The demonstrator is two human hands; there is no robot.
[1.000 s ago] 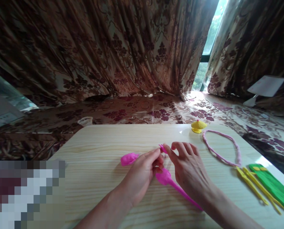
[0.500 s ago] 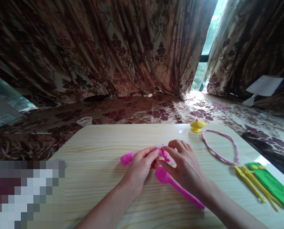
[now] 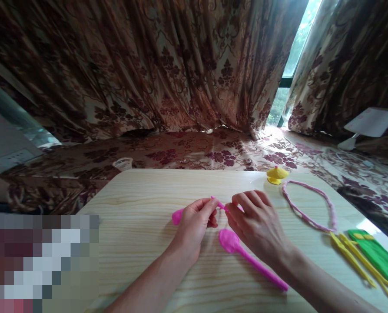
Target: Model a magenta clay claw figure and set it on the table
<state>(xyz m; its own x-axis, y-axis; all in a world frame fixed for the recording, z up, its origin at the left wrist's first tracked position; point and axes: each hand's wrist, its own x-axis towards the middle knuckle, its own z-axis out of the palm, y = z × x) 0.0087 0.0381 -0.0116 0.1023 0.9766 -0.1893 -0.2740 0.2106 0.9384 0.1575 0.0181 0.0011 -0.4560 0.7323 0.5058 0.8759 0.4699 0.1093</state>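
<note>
A thin strand of bright pink modelling clay (image 3: 221,205) stretches between my two hands above the table. My left hand (image 3: 194,224) pinches one end of it between thumb and forefinger. On the other end, my right hand (image 3: 254,217) has its thumb and fingertips pressed together. Just below the hands lies a pink clay spoon (image 3: 229,241), its long handle running down to the right beside my right wrist. Another pink clay lump (image 3: 177,216) shows partly behind my left hand; the rest of it is hidden.
On the table's (image 3: 141,191) right side lie a pale pink twisted loop (image 3: 327,200), yellow clay sticks (image 3: 353,258) and a green clay slab (image 3: 381,254). A small yellow clay piece (image 3: 277,174) with a domed top stands near the back edge. A white lamp (image 3: 371,122) stands beyond.
The pink clay between my hands, lumpy before, now shows as a thinner strand. My right fingers have closed from a spread position onto it. The whole view has shifted slightly.
</note>
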